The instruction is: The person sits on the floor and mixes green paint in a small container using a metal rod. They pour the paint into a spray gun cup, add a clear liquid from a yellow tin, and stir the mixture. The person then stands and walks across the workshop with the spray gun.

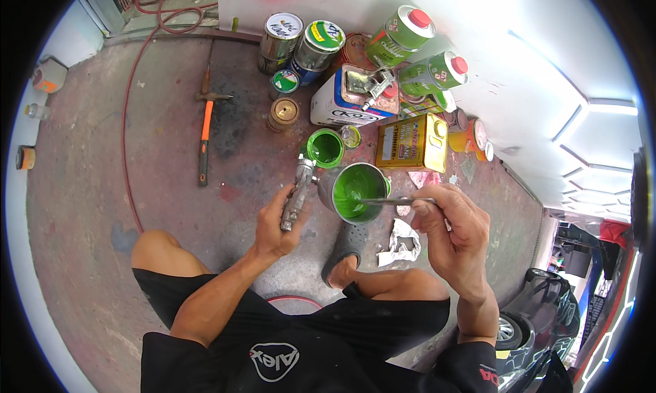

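Green paint coated the inside of the metal cup, which sat on top of the spray gun I gripped in my left hand. That hand was wrapped fully round the gun's grey handle, fingers closed, with the gun held just above the concrete floor between my knees. My right hand was closed in a pinch on a thin metal stirring rod, thumb and fingertips pressed on its outer end, and the rod's far end reached over the cup's rim into the green paint. A small open tin with green paint inside stood on the floor just beyond the cup, touching or nearly touching the gun's top; I could not tell which. Beside my right foot in its grey clog lay a crumpled white rag. Further out, along the floor's far edge by the white wall, stood a cluster of cans: a yellow rectangular tin, a white rectangular can, two green cans with red caps, and two round tins with lids. Well apart to the left, an orange-handled hammer lay on the floor, and a red hose ran along it toward the far left corner.
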`<state>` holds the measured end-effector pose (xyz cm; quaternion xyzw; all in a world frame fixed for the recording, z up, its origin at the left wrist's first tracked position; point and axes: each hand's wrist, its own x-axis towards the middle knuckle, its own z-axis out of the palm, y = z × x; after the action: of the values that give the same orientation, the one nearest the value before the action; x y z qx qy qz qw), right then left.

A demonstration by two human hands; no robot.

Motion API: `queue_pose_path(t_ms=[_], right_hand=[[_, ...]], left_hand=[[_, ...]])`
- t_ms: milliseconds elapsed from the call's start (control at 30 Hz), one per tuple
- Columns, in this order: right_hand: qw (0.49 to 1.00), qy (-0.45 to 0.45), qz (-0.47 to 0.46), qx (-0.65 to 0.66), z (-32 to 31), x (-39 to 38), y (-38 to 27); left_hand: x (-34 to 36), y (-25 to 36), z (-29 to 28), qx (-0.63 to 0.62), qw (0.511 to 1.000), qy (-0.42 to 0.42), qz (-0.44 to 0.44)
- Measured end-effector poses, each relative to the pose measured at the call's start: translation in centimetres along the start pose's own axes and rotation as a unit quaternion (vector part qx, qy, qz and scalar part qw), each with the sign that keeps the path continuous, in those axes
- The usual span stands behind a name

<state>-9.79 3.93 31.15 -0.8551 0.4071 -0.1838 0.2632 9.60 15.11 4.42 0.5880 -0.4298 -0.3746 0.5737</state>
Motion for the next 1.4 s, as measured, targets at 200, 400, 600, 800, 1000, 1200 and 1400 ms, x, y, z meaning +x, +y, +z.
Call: queue_pose_path(t_ms=[200,400,600,800,1000,1200,1400], right_hand=[[0.999,0.036,-0.011,0.009,1.3,1.1,0.6],[1.0,0.015,-0.004,-0.014,0.1,0.0,0.4],[0.999,0.014,-0.021,0.021,1.2,0.8,0.5],[0.999,0.026,-0.015,-0.043,-0.1,0.2,0.6],[0.999,-0.013,-0.031,0.017,1.0,1.1,0.1],[0.998,0.027,-0.025,-0.048,0.8,1.7,0.7],[0.999,-0.026,-0.019,0.019,0.4,1.1,0.4]], left_hand=[[-0.1,-0.2,0.0,0.005,1.0,-0.001,-0.004],[0.0,-0.1,-0.1,0.0,1.0,0.003,0.006],[-0.1,-0.5,-0.2,0.013,1.0,-0.011,-0.012],[-0.1,-0.3,0.0,0.01,1.0,0.009,0.012],[0.0,-0.7,0.1,0.005,1.0,0.006,0.01],[0.2,-0.5,-0.4,0.012,0.999,-0.014,-0.028],[0.3,-0.4,0.0,0.001,1.0,-0.002,-0.012]])
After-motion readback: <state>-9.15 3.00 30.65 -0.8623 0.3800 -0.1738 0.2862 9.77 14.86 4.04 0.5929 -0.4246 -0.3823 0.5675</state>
